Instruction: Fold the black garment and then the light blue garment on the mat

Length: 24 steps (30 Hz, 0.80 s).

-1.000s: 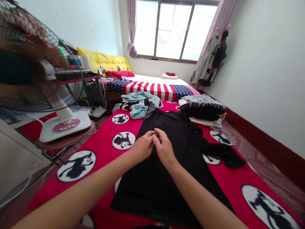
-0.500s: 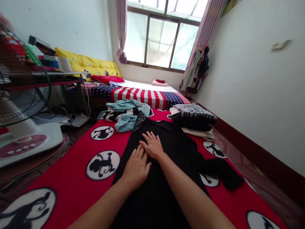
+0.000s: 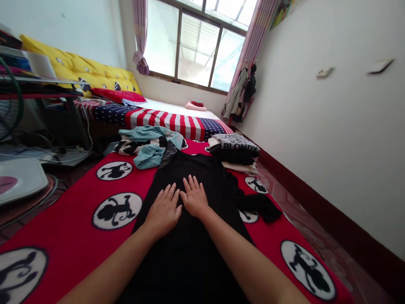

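on black garment (image 3: pixel 202 249), left hand (image 3: pixel 163 210), right hand (image 3: pixel 193 198), flat

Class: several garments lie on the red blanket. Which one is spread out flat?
The black garment, under the left hand and right hand. The teal garment lies crumpled; the grey printed garment sits folded on a pile.
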### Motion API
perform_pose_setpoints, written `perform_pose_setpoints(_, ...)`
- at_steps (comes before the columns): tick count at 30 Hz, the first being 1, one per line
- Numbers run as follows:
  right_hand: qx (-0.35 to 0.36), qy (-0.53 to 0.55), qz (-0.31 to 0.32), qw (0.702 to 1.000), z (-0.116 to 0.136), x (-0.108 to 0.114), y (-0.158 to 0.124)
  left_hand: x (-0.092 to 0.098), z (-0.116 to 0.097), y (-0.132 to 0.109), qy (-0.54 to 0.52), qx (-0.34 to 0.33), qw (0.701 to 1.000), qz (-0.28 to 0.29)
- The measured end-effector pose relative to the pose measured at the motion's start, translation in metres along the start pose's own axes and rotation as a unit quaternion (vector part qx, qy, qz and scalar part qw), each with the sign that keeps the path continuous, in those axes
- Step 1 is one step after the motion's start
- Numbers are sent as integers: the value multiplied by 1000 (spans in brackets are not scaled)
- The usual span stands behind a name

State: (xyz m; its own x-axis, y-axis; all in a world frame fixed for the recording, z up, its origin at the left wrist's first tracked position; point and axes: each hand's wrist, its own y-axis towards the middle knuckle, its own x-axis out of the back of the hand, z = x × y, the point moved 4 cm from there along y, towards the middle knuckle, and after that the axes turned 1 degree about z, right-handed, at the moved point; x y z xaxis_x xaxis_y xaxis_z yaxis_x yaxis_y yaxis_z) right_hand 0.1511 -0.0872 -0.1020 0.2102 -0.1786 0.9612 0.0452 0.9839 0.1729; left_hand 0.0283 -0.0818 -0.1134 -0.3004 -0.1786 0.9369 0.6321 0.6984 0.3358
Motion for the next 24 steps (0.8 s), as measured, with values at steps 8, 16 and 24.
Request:
perform_pose_setpoints(8, 98, 23, 69, 993, -30, 44, -117, -1, 1, -2, -40, 0, 999, -21)
perform_pose_setpoints(16, -174, -127, -135, 967, -191, 105, -137, -2, 2, -1, -53, 12, 998, -31)
perform_pose_setpoints(24, -314, 62, -197, 926, -252, 127, -143, 1, 0, -2, -49, 18, 998, -17)
